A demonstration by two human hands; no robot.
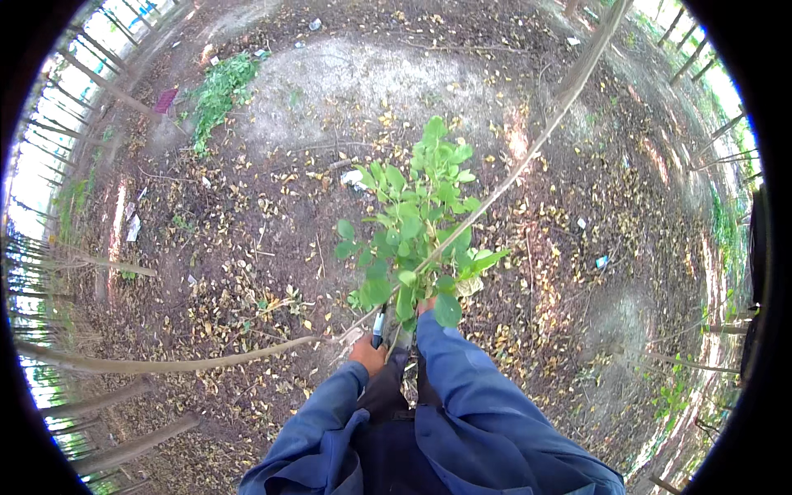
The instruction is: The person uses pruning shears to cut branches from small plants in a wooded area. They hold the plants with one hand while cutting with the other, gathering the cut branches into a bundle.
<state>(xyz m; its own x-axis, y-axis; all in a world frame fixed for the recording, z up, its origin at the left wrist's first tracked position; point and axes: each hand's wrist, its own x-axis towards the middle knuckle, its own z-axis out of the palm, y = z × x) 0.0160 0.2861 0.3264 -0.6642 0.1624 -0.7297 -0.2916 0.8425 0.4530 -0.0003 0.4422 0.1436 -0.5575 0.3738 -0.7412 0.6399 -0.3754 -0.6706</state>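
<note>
My left hand is closed around the dark handle of a hand tool with a pale band. The tool's upper end runs in under leaves, so its kind is unclear. My right hand is mostly hidden by foliage and grips the lower part of a bunch of green leafy stems. The broad leaves spread out in front of my legs. A thin, bare branch slants across the bunch towards the upper right. Beside my left hand, its lower end meets a thicker curved stem from the left.
Brown soil strewn with yellow dry leaves surrounds me. A heap of green leafy cuttings lies at the upper left, near a dark red object. Scraps of pale litter dot the ground. Slender tree trunks stand around the edges.
</note>
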